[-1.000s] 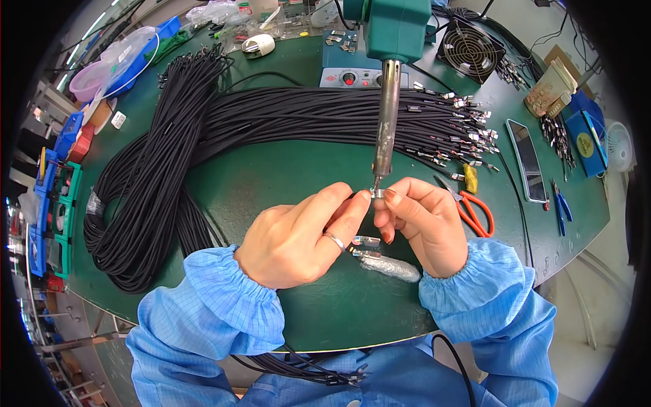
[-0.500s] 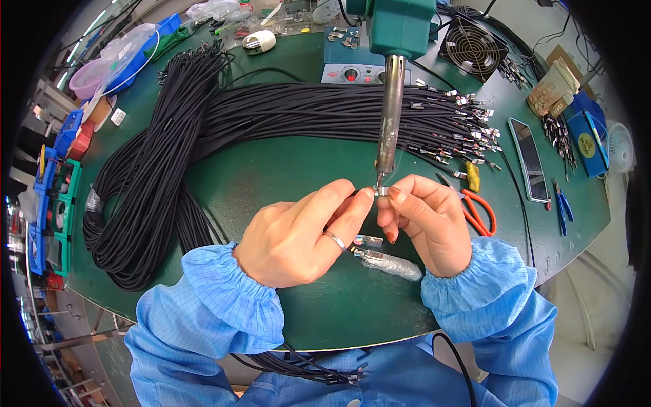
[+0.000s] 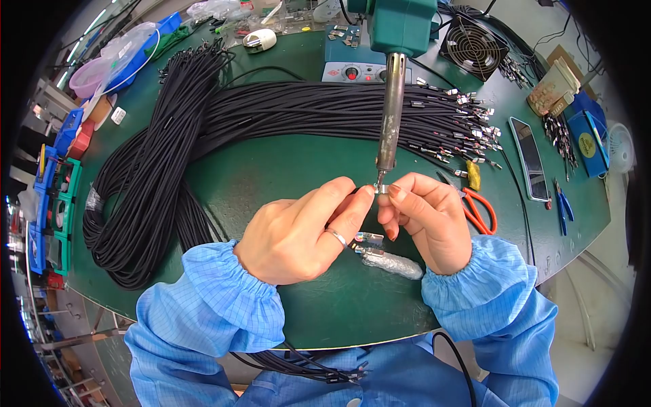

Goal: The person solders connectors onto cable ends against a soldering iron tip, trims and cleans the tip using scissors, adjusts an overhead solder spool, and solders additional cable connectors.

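Student: Where is the small metal connector (image 3: 382,190), and how is it supported?

Tutor: Between the two hands, above the green workbench (image 3: 352,319) and directly below the point of the soldering iron (image 3: 388,132). The left hand (image 3: 295,234) pinches its left end between thumb and forefinger; the right hand (image 3: 434,220) pinches the opposite end likewise, other fingers curled beneath.

Student: Does the iron touch it?

Tutor: Point and metal meet, or very nearly; the contact is too small to tell.

Student: What makes for sound work here?

Tutor: The iron hangs point-down from a green holder (image 3: 401,27), so precision rests, in my judgement, with the hands. Both pinches call for firmness and a level hold, the joint presented squarely to the heat. The left fingertips, very close to the point, need particular care. Brief contact seems best, since lingering heat could travel through the metal to either hand.

Student: And below?

Tutor: A wrapped bundle (image 3: 397,266) lies near the right cuff; stray solder would best be kept off it.
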Tool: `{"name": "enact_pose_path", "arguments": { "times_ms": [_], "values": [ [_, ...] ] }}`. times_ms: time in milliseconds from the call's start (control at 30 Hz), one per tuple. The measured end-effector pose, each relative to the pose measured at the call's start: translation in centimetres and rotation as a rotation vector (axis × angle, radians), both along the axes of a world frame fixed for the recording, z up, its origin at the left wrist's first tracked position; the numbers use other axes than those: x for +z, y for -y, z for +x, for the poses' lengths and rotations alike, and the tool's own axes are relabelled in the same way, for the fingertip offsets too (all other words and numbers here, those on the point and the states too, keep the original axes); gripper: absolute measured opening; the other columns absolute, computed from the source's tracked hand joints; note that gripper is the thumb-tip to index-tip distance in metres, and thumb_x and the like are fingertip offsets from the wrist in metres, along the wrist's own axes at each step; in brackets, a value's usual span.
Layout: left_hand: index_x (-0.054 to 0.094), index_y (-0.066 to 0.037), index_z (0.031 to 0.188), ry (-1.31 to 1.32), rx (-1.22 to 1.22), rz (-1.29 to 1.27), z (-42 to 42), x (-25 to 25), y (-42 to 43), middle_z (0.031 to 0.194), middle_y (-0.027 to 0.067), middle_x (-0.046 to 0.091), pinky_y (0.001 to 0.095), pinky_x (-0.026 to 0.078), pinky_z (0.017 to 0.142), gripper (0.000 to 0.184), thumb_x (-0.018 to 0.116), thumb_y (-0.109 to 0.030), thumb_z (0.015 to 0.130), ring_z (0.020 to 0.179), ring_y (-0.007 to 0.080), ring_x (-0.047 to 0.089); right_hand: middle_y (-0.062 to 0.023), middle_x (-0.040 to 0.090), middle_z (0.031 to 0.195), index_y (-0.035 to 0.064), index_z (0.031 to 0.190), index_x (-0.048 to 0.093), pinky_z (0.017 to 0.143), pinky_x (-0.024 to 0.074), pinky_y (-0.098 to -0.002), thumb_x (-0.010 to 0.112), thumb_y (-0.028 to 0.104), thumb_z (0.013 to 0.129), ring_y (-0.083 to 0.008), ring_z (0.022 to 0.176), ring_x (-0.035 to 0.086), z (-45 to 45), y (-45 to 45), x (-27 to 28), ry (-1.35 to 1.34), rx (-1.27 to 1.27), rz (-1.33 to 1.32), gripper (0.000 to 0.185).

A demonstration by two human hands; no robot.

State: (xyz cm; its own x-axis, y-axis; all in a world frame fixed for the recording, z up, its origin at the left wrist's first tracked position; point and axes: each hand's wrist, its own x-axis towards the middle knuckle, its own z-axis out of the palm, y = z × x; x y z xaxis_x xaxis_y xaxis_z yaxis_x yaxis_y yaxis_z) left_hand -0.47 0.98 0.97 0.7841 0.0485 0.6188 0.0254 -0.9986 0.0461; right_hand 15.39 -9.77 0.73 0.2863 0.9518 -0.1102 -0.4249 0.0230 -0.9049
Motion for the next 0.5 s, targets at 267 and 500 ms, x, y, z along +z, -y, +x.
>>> {"name": "enact_pose_path", "arguments": {
  "times_ms": [267, 500],
  "values": [
    [0.063, 0.001, 0.097, 0.010, 0.045, 0.038, 0.1, -0.5, 0.1, 0.097, 0.0136, 0.056, 0.0226, 0.045, 0.046, 0.032, 0.063, 0.004, 0.065, 0.058, 0.0149, 0.054, -0.0092, 0.058, 0.070, -0.0003, 0.087, 0.055, 0.055, 0.0448, -0.0214, 0.051, 0.006, 0.087, -0.0130, 0.060, 0.053, 0.0, -0.2, -1.2, 0.102, -0.012, 0.064, 0.008],
    [0.063, 0.001, 0.093, 0.092, 0.044, -0.656, 0.6, -0.9, 0.7, 0.078, 0.0067, 0.059, 0.0186, 0.038, 0.042, 0.026, 0.066, 0.003, 0.067, 0.053, 0.0088, 0.048, -0.0094, 0.058, 0.074, -0.0021, 0.090, 0.055, 0.060, 0.0457, -0.0212, 0.050, 0.003, 0.087, -0.0128, 0.063, 0.053, 0.0, 0.0, -1.2, 0.359, -0.040, 0.082, 0.008]
  ]
}}
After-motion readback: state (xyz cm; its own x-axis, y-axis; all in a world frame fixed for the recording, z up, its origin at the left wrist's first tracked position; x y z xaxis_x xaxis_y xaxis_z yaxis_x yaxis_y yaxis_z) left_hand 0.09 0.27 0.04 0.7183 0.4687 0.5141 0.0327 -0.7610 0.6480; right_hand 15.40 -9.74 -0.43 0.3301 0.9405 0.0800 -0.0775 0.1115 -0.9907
